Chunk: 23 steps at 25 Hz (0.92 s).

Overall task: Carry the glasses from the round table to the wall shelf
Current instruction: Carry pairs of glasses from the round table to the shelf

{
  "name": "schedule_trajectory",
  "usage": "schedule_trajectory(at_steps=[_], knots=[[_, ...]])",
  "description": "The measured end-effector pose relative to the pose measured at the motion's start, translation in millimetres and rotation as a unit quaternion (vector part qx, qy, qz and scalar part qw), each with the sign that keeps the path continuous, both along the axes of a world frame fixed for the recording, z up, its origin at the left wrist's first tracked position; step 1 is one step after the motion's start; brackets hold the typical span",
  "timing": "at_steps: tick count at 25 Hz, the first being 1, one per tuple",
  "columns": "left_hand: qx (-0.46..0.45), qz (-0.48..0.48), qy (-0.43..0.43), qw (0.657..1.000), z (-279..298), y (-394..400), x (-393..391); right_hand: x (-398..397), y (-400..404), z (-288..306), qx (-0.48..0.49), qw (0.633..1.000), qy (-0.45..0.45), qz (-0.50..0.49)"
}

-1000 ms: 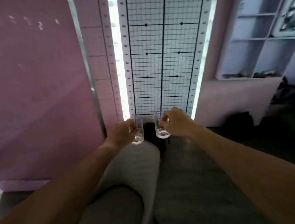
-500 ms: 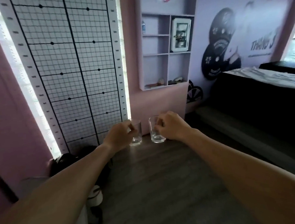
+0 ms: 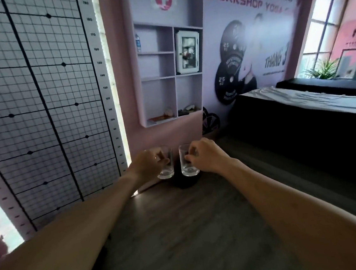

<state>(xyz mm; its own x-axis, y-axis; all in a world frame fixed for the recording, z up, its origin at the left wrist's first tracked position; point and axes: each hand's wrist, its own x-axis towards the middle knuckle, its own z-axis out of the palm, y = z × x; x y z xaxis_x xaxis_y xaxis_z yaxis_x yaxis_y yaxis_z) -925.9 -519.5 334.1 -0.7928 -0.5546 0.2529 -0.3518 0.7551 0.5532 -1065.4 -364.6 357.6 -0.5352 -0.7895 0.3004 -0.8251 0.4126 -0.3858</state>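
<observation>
The left hand (image 3: 146, 166) grasps one clear glass tumbler (image 3: 165, 162), the right hand (image 3: 204, 156) another (image 3: 187, 163); smooth, fragile and probably slippery, so gripping around the sides seems safest.

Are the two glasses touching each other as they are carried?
Apart. The head view shows a clear strip of dark floor between the left glass and the right glass, each held in its own hand.
</observation>
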Motion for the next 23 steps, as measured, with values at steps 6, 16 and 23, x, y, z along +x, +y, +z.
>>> schedule_trajectory(at_steps=[6, 16, 23], knots=[[-0.019, -0.025, 0.013, 0.999, 12.7, -94.2, -82.6, -75.3, -90.7, 6.8, -0.011, 1.0, -0.015, -0.022], [-0.006, -0.005, 0.022, 1.0, 5.3, -251.1, -247.4, -253.8, -250.1, -6.3, -0.023, 0.999, -0.046, -0.016], [-0.021, 0.014, 0.035, 0.999, 32.7, -361.6, -385.3, -387.2, -366.9, 19.5, -0.02, 0.999, -0.044, 0.017]])
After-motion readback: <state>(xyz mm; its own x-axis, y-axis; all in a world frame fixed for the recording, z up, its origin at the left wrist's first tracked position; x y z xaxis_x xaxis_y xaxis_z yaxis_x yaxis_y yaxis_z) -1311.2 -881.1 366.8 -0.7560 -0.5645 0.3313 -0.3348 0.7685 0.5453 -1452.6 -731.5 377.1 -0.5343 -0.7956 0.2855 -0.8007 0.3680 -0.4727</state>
